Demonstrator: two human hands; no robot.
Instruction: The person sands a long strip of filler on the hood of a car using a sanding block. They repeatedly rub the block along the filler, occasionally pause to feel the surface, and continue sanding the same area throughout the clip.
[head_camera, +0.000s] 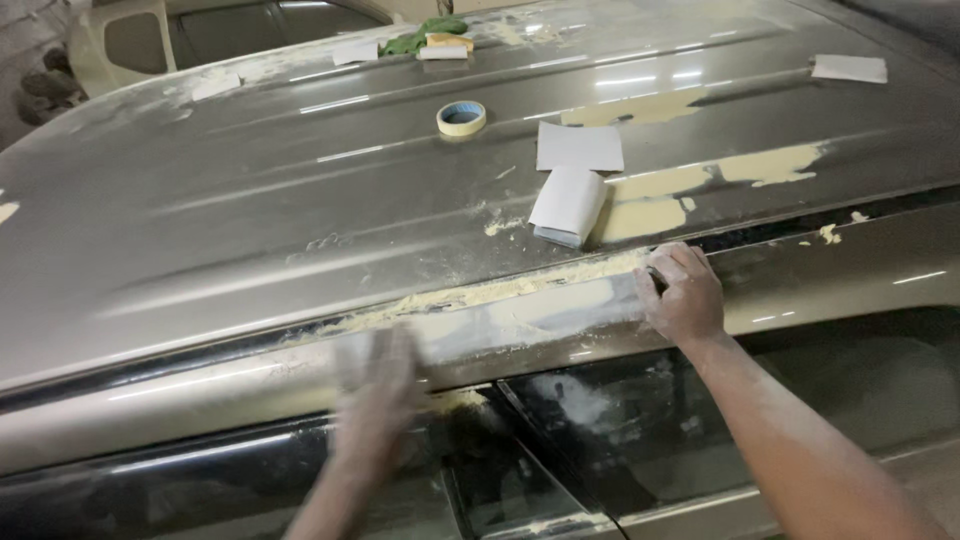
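I look down on a grey car roof (250, 200) with patches of yellowish filler (660, 215). My right hand (683, 293) presses on the roof's side rail (520, 310), closed on a small dark object that is mostly hidden. My left hand (378, 395) is blurred with motion and lies flat against the dusty rail below a ridge of filler (470, 295); its fingers look spread and hold nothing that I can see.
A roll of masking tape (461, 117) sits on the roof. A folded sandpaper block (568, 207) and a flat sheet (579, 146) lie near the rail. More sheets (848, 68) and a green cloth (425, 35) lie farther back. Dark side windows (600, 430) lie below.
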